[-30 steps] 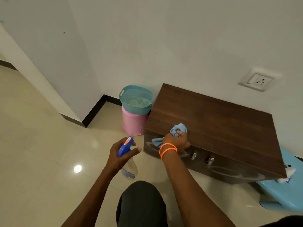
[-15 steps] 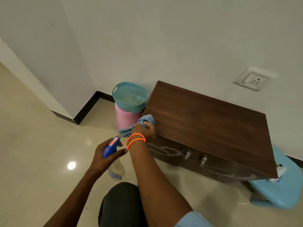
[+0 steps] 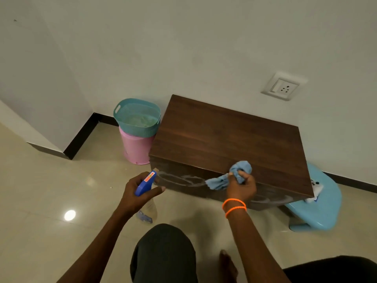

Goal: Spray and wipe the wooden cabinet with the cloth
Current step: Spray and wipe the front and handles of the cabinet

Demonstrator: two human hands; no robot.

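Note:
A low dark wooden cabinet (image 3: pixel 228 139) stands against the white wall. Its front face shows whitish smear trails. My right hand (image 3: pixel 241 187), with orange bands at the wrist, grips a bunched light-blue cloth (image 3: pixel 230 176) and holds it against the upper front of the cabinet, near the middle. My left hand (image 3: pixel 138 193) holds a clear spray bottle with a blue trigger head (image 3: pixel 145 183) just left of the cabinet's front left corner, nozzle toward the cabinet.
A teal basket (image 3: pixel 137 117) sits on a pink bin (image 3: pixel 136 148) just left of the cabinet. A light-blue plastic stool (image 3: pixel 320 207) stands at its right end. A wall socket (image 3: pixel 282 87) is above. My knee (image 3: pixel 163 254) is below, on beige tiles.
My right hand has swept the cloth from the cabinet's front left corner rightward to the middle of the front. The spray bottle stays in my left hand.

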